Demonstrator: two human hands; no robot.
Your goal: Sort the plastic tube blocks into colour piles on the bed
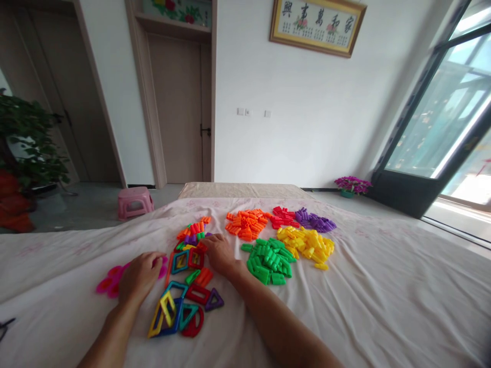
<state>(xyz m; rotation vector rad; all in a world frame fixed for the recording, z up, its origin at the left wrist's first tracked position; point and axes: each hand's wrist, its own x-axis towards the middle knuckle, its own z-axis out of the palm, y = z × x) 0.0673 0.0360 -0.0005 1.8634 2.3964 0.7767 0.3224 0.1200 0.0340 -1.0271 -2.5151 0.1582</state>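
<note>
Five single-coloured piles (270,260) lay lower right of centre, two hands (140,276) lower left of centre; three wall plates (240,111) showed upper centre, one gold-framed picture (317,25) upper right.

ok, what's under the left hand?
Something bright pink with orange patches shows left of the left hand, and more pink right of it. The hand covers what's between; can't tell whether both sides join.

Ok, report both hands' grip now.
Left hand: curled by pink pieces; grip cannot be told.
Right hand: at mixed-colour pile; grip cannot be told.
</note>
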